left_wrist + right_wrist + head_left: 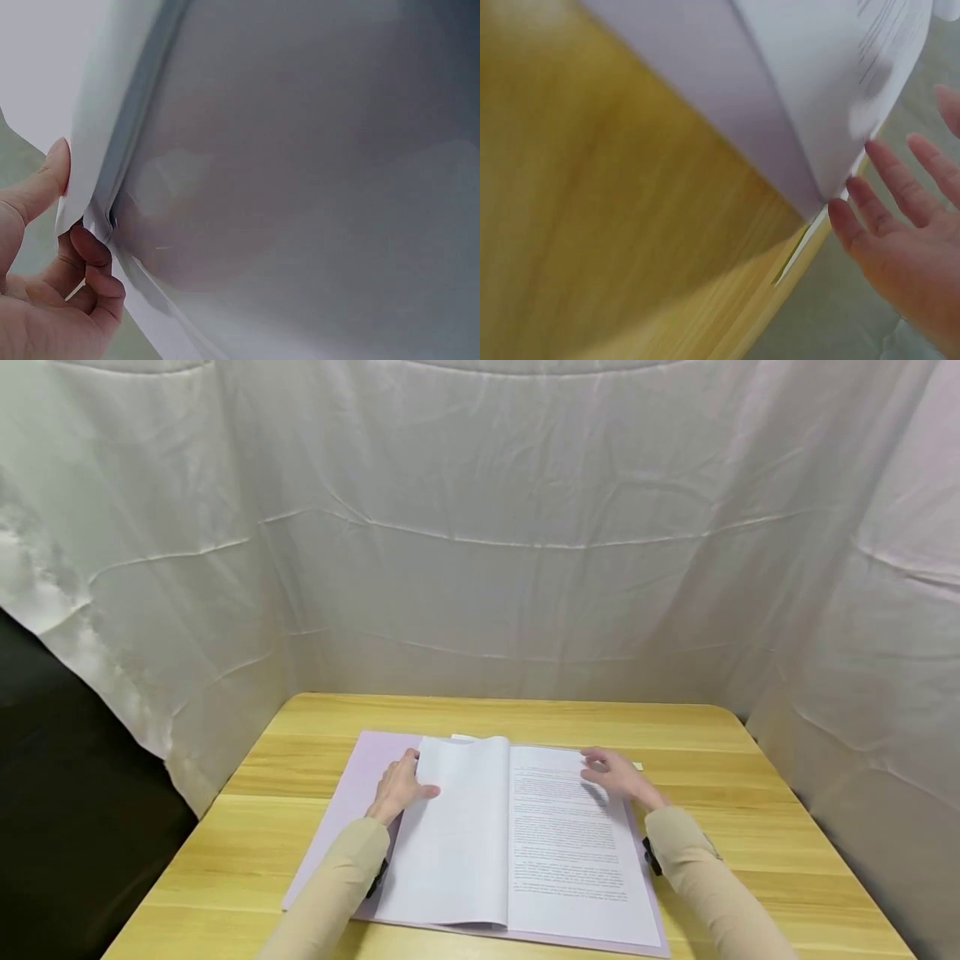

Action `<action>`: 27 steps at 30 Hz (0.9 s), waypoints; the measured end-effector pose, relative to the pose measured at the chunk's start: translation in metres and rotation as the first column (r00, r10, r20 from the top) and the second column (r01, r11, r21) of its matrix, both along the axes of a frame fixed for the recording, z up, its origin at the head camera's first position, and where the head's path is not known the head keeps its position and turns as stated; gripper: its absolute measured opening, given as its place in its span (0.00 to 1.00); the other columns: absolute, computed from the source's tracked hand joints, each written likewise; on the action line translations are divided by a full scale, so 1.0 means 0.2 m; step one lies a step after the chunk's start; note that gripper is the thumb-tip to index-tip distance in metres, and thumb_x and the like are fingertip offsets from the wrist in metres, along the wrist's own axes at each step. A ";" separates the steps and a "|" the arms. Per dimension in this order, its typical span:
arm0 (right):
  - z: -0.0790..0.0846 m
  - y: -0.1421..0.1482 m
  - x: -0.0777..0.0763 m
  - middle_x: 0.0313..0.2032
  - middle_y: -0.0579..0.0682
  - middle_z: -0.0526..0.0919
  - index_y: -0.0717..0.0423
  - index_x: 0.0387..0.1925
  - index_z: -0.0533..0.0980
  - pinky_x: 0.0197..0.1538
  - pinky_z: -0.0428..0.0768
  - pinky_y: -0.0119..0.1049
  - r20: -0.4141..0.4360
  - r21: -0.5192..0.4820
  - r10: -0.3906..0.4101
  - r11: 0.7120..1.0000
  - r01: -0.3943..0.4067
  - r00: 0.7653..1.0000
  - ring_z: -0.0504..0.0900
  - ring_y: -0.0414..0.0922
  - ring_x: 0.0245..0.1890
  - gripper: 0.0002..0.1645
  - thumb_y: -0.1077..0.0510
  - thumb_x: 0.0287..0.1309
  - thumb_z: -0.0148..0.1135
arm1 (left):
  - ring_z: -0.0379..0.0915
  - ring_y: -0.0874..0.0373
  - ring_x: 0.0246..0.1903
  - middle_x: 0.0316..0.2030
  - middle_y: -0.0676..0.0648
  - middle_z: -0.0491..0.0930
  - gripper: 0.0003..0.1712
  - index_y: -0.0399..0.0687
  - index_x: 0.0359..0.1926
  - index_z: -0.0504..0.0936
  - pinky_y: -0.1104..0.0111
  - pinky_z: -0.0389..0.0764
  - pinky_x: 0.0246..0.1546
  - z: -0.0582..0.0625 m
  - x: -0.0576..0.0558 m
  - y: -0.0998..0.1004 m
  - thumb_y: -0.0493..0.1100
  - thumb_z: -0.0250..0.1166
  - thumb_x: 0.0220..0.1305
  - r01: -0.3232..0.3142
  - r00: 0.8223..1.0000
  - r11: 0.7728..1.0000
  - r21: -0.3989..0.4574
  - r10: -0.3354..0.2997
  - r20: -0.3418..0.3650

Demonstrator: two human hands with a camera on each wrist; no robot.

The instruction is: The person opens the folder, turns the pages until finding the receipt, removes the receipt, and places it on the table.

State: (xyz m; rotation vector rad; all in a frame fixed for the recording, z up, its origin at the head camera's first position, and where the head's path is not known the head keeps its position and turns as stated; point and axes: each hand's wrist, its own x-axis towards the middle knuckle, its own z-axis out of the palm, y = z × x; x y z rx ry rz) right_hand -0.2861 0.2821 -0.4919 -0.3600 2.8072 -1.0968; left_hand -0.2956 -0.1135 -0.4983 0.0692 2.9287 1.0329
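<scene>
I judge the pages limp, light, easily creased — best taken by the outer edge, where the left hand pinches; the right hand hangs loose — holding nothing.

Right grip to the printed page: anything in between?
Nothing visible. The right grip is at the page's upper right corner, with no object between it and the printed page; whether they touch, I can't tell. The left grip holds the turned sheets on the opposite side, out of the way.
</scene>
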 end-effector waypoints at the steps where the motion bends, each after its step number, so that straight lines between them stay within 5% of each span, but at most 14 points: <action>1: -0.01 0.01 -0.01 0.63 0.74 0.74 0.72 0.66 0.67 0.69 0.66 0.67 -0.008 0.002 -0.009 1.000 0.009 1.000 0.69 0.72 0.66 0.31 0.59 0.68 0.60 | 0.79 0.44 0.42 0.46 0.33 0.82 0.45 0.33 0.64 0.69 0.50 0.82 0.45 0.00 0.00 0.00 0.43 0.80 0.50 -0.003 1.000 1.000 -0.009 0.003 0.000; 7: -0.02 0.05 -0.04 0.65 0.76 0.70 0.74 0.64 0.68 0.71 0.62 0.68 -0.065 0.039 -0.039 0.998 0.042 0.997 0.64 0.74 0.68 0.31 0.60 0.64 0.62 | 0.80 0.45 0.38 0.48 0.31 0.83 0.46 0.32 0.65 0.68 0.53 0.83 0.40 -0.01 0.00 0.00 0.46 0.80 0.51 0.007 1.000 0.997 -0.082 -0.009 -0.016; 12: -0.02 0.06 -0.05 0.63 0.76 0.72 0.74 0.63 0.70 0.71 0.63 0.67 -0.108 0.067 -0.058 0.996 0.065 0.992 0.67 0.73 0.67 0.31 0.62 0.62 0.63 | 0.80 0.39 0.47 0.51 0.31 0.81 0.47 0.28 0.65 0.67 0.51 0.82 0.47 -0.01 -0.01 -0.01 0.47 0.80 0.51 0.028 0.998 0.992 -0.124 -0.034 -0.048; 27: 0.00 0.05 -0.07 0.60 0.73 0.76 0.71 0.62 0.71 0.67 0.70 0.65 -0.096 0.086 -0.122 0.988 0.130 0.988 0.72 0.70 0.63 0.30 0.63 0.60 0.65 | 0.72 0.41 0.44 0.51 0.31 0.76 0.46 0.31 0.66 0.69 0.50 0.77 0.47 0.00 0.00 0.00 0.49 0.79 0.52 0.028 0.999 0.983 -0.180 -0.034 -0.033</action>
